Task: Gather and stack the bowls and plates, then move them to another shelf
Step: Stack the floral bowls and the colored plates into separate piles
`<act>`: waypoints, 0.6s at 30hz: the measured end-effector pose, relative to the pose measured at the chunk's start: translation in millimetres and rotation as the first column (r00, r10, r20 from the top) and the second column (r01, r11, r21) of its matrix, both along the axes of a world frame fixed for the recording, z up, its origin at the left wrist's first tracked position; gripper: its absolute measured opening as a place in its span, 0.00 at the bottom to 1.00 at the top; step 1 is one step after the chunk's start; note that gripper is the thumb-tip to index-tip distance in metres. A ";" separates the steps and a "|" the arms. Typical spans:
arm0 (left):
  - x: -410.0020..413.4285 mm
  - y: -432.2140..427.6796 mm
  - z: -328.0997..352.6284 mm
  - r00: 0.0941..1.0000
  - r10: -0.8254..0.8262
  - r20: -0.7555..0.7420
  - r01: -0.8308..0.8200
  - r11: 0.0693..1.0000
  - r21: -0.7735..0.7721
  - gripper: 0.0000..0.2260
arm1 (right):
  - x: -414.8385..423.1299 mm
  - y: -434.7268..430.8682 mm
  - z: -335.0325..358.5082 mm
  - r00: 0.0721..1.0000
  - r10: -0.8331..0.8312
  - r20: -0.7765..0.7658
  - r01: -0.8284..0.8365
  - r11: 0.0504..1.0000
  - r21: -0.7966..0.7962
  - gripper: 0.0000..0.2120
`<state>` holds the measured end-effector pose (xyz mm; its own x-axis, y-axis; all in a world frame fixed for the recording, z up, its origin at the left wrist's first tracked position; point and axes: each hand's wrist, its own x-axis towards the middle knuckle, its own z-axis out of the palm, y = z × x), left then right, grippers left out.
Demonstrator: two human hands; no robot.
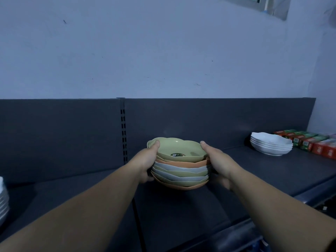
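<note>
- Stack (pixel 181 171) of nested bowls, green, orange and white layers, sits in the middle of the view over the dark shelf (pixel 181 215), held between both hands; whether its base touches the shelf or hangs just above cannot be told.
- Top bowl (pixel 179 148) is pale green with a wavy rim; inside, on its floor, lies a dark round sticker (pixel 177 155).
- Left hand (pixel 148 160) clasps the stack's left side; thumb lies over the top bowl's rim, fingers curl round the lower bowls.
- Right hand (pixel 218 160) clasps the right side likewise; thumb tip at the top rim, fingers wrapped low and partly hidden behind the stack.
- White bowls (pixel 271 144), nested in a second pile, stand on the shelf far to the right, well apart from the stack; just beside them, further right, a row of red and green cartons (pixel 309 140).
- White dishes (pixel 3 197), piled, show at the left edge, cut off by the frame.
- Back panel (pixel 54 133), dark grey, rises behind the shelf; a slotted upright (pixel 123 135) splits it just left of the stack; above it a pale wall (pixel 163 51).
</note>
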<state>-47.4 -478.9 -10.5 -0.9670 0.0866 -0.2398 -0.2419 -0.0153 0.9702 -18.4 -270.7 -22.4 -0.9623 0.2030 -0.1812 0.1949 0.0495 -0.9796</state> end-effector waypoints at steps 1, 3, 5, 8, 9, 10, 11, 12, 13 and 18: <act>-0.5 0.7 -1.0 1.000 0.008 0.010 -0.008 1.000 0.022 0.22 | 1.6 -1.9 0.7 1.000 0.022 -0.004 -0.022 1.000 -0.011 0.30; 0.1 3.3 -0.9 1.000 0.018 0.013 -0.018 0.999 0.051 0.22 | -2.4 -1.0 -1.4 1.000 0.029 -0.009 -0.029 0.999 -0.013 0.20; 0.2 5.6 0.8 1.000 0.023 0.001 -0.023 0.997 0.069 0.22 | -6.2 -0.3 -2.0 1.000 0.027 -0.006 -0.027 1.000 -0.007 0.20; 3.5 6.9 0.5 0.998 0.058 -0.009 -0.057 0.996 0.075 0.21 | -9.5 -0.4 -1.6 0.999 0.039 -0.001 -0.039 0.999 -0.004 0.22; 5.9 6.8 0.0 0.998 0.066 -0.013 -0.064 0.994 0.086 0.20 | -9.7 -1.1 -1.2 0.999 0.037 -0.009 -0.038 0.999 -0.008 0.22; 9.6 6.1 0.4 0.997 0.071 -0.013 -0.069 0.992 0.101 0.20 | -9.3 -2.6 -0.1 0.999 0.037 -0.022 -0.037 0.999 -0.014 0.23; 11.9 4.5 0.3 0.996 0.085 -0.011 -0.083 0.989 0.119 0.21 | -8.9 -4.7 1.3 0.998 0.043 -0.039 -0.044 0.999 -0.021 0.23; 16.4 2.2 1.6 0.994 0.107 -0.011 -0.105 0.986 0.131 0.21 | -8.0 -7.6 3.3 0.997 0.055 -0.057 -0.057 0.998 -0.029 0.23; 20.6 -0.9 3.0 0.990 0.139 -0.014 -0.136 0.981 0.142 0.21 | -6.8 -11.4 5.7 0.995 0.068 -0.072 -0.071 0.997 -0.037 0.23; 45.7 -27.2 2.7 0.934 0.353 -0.064 -0.338 0.926 0.170 0.22 | 2.0 -36.6 13.6 0.975 0.184 -0.125 -0.189 0.981 -0.030 0.23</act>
<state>-1.7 -506.1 -7.8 -0.9607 -0.2278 -0.1587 -0.1046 -0.2324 0.9670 -16.5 -307.3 -8.8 -0.9978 0.0123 -0.0656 0.0659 0.0323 -0.9973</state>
